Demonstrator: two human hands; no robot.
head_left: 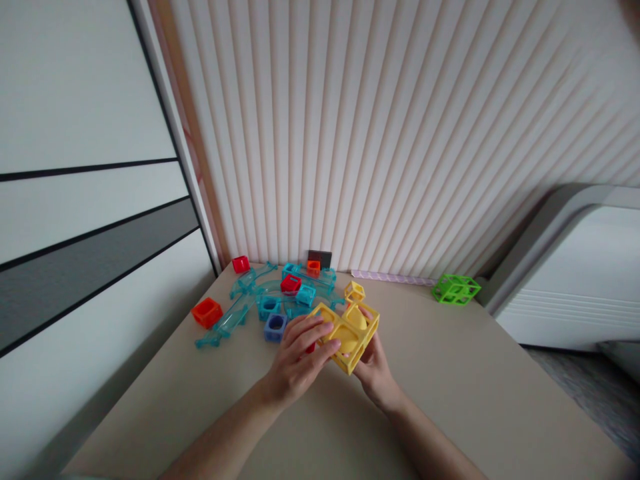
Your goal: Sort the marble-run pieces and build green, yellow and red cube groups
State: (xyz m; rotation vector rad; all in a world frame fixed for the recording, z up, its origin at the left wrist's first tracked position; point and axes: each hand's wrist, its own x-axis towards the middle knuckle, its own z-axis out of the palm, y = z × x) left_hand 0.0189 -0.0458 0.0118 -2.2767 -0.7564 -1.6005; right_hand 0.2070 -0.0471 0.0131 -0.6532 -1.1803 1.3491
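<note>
Between my two hands is a yellow block frame (345,333) with round recesses, tilted above the table. My left hand (300,357) grips its left side, fingers laid over the top face. From the right and below, my right hand (373,367) holds the same piece, its fingers partly hidden behind it. A small yellow cube (355,291) shows just beyond the frame's far edge; whether they are joined I cannot tell. Something red peeks out beside my left fingers. A purple-blue cube (275,327) lies left of that hand.
Translucent teal track pieces (233,319) and several teal cubes spread over the table's (450,387) back left. Among them are a red cube (291,284) and an orange cube (207,312). A green frame block (456,289) sits at the right, near a white panel. A pleated curtain hangs behind.
</note>
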